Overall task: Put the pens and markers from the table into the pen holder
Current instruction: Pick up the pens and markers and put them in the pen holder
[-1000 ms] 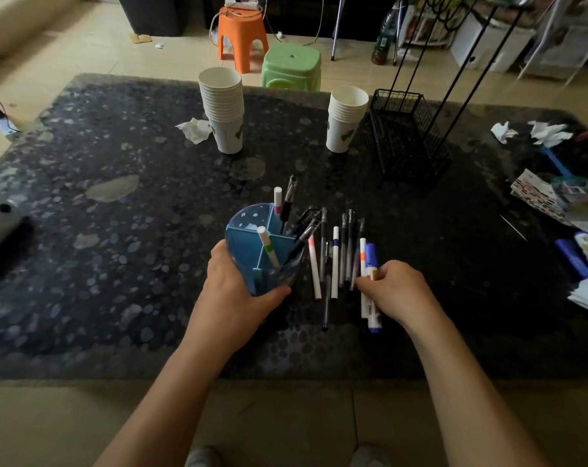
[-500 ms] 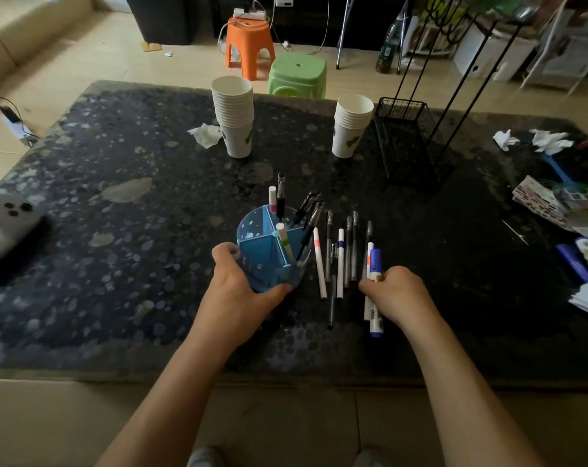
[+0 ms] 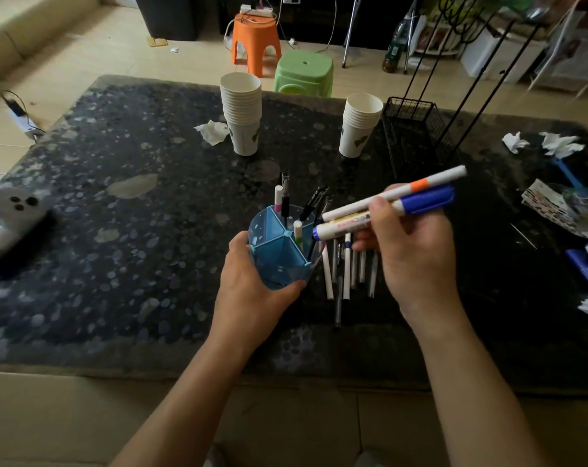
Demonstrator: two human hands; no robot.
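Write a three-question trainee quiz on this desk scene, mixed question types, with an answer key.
1. True or false: the left hand grips the blue pen holder.
2. How many markers does the right hand hold above the table? A) one B) two C) four
3. Fill in: loose pens lie to the ____ of the holder.

Key:
1. True
2. B: the blue-capped marker and the orange-banded marker
3. right
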